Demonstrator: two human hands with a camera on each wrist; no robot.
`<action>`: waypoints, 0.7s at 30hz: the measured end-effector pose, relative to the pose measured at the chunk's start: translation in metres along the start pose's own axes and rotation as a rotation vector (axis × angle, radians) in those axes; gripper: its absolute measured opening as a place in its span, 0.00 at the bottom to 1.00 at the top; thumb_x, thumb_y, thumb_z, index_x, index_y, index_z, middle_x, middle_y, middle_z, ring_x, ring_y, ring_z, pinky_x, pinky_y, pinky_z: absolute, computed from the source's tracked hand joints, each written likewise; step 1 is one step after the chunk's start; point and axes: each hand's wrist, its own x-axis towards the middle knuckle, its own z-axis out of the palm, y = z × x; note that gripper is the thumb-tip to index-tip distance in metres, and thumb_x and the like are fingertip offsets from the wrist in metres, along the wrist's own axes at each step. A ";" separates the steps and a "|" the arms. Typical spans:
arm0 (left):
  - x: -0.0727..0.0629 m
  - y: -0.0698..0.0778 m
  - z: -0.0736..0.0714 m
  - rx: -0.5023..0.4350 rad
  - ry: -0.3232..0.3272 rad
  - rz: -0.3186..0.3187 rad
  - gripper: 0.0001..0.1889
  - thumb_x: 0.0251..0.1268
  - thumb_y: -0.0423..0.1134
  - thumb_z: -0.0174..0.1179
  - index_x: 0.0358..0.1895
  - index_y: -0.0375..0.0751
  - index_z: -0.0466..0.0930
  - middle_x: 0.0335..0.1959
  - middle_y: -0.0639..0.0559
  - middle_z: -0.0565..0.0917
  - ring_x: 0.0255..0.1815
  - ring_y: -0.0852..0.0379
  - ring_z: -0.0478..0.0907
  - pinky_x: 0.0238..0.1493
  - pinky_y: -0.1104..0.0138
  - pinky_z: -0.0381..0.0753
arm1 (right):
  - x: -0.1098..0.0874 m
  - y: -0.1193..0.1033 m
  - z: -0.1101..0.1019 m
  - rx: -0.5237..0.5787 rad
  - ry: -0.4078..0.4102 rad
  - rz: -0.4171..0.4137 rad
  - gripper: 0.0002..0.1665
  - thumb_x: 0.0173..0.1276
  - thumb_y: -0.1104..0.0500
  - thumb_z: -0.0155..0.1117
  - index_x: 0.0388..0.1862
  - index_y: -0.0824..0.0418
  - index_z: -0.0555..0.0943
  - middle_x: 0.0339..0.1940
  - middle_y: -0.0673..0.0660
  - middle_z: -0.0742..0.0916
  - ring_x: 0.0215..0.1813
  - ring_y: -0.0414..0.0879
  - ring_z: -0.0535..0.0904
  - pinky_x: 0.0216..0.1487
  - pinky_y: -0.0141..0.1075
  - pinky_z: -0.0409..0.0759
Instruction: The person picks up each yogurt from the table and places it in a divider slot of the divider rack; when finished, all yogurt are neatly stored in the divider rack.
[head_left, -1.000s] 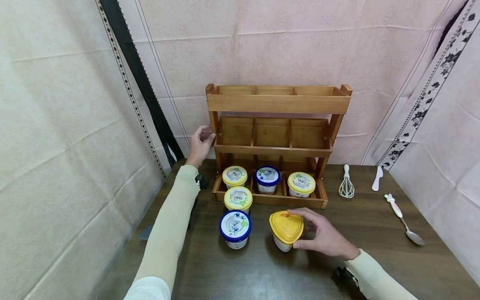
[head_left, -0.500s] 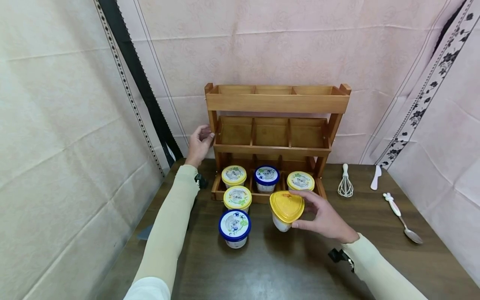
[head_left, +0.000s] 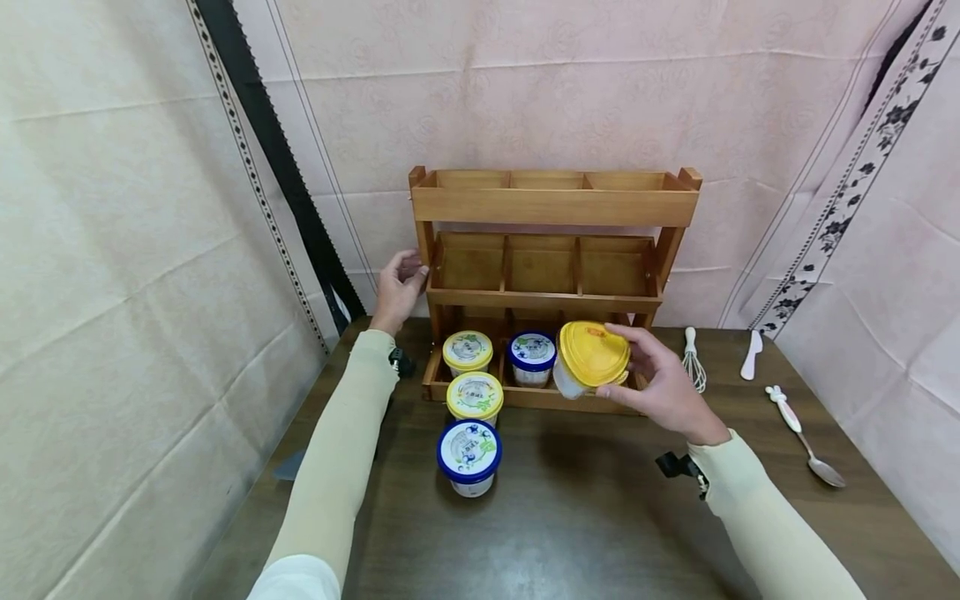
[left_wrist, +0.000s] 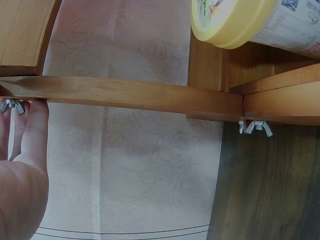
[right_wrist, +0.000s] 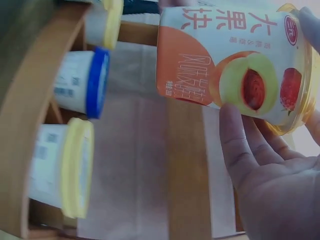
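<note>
My right hand grips a yogurt cup with a rounded yellow lid, tilted, over the right end of the shelf's bottom tier. Its label in the right wrist view shows a peach and a strawberry. Behind it, the yellow-lidded tub in the right compartment is hidden in the head view. My left hand touches the left upright of the wooden shelf; in the left wrist view its fingers lie straight against the post, beside a wing nut.
A blue-lidded tub and a yellow-lidded tub sit in the bottom tier. Before them on the table stand another yellow-lidded tub and a blue-lidded one. At right lie a whisk, a white-handled spreader and a spoon.
My right hand has lifted the yogurt cup off the table and carried it forward and slightly right to the bottom tier. My left hand has stayed at the shelf's upright.
</note>
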 end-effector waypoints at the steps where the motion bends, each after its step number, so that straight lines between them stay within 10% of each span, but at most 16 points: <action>1: 0.000 0.000 0.000 0.000 0.000 -0.005 0.19 0.78 0.41 0.64 0.67 0.47 0.79 0.60 0.44 0.82 0.62 0.47 0.81 0.64 0.56 0.82 | 0.002 -0.002 -0.002 0.003 0.011 -0.004 0.51 0.61 0.68 0.82 0.80 0.49 0.70 0.71 0.56 0.80 0.60 0.39 0.83 0.58 0.26 0.83; 21: -0.002 0.001 -0.001 0.006 -0.010 -0.004 0.19 0.79 0.43 0.64 0.67 0.49 0.79 0.60 0.46 0.82 0.61 0.49 0.80 0.62 0.57 0.83 | 0.056 -0.008 -0.037 -0.025 0.335 -0.066 0.55 0.59 0.69 0.82 0.81 0.50 0.66 0.70 0.59 0.81 0.64 0.38 0.81 0.62 0.22 0.80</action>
